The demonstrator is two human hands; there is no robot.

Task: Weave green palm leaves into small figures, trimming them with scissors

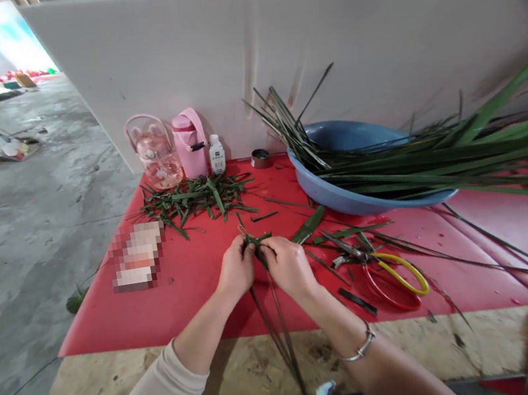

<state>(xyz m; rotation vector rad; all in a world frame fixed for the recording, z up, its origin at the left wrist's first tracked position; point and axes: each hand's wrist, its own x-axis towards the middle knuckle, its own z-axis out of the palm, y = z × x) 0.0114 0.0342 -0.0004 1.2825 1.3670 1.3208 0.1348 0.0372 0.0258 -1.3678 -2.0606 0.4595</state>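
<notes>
Both my hands meet over the red table cover [195, 302], pinching a small woven piece of green leaf strips [257, 241]. My left hand [235, 265] is closed on its left side, and my right hand [288, 260] grips it from the right. Long thin strip ends [280, 335] hang from the piece down toward my lap. Right of my right hand lie scissors [380, 266] with one red and one yellow handle, their blades slightly apart. Leaf scraps [358, 301] are scattered around them. My fingers partly hide the woven piece.
A blue basin [324, 195] full of long green leaves [404, 165] stands at the right. Behind my hands is a pile of short leaf pieces [194, 198]. A clear pink jug [157, 157], pink bottle [190, 146], white bottle [217, 155] and brown tape roll [260, 158] line the back.
</notes>
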